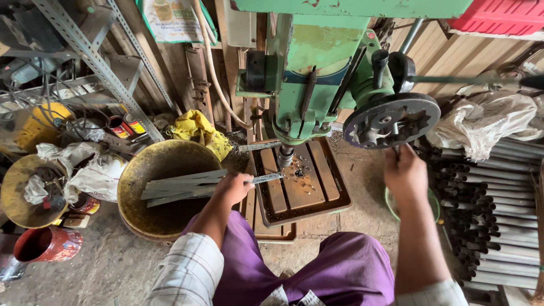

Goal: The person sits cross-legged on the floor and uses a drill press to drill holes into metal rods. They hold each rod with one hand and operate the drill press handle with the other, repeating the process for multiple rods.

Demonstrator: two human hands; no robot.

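Nearest the lens we are noting purple-clad knees and checked sleeves, the person sitting over a green drill press. The left hand is gripping a flat grey metal strip, fingers pressed together around its near end; the strip is lying across the rusty slatted drill table, its far end reaching just under the drill bit, with metal chips scattered on the slats beside it. The right hand is reaching up to the dark round feed wheel on the machine's side; its fingers are curling at a handle below the wheel, but we cannot tell how tightly they are closing. Left of the left hand, a wide yellowish metal bowl is sitting on the floor, holding a loose stack of similar grey strips. On the right, a pile of dark steel pipes is lying beside the knee.
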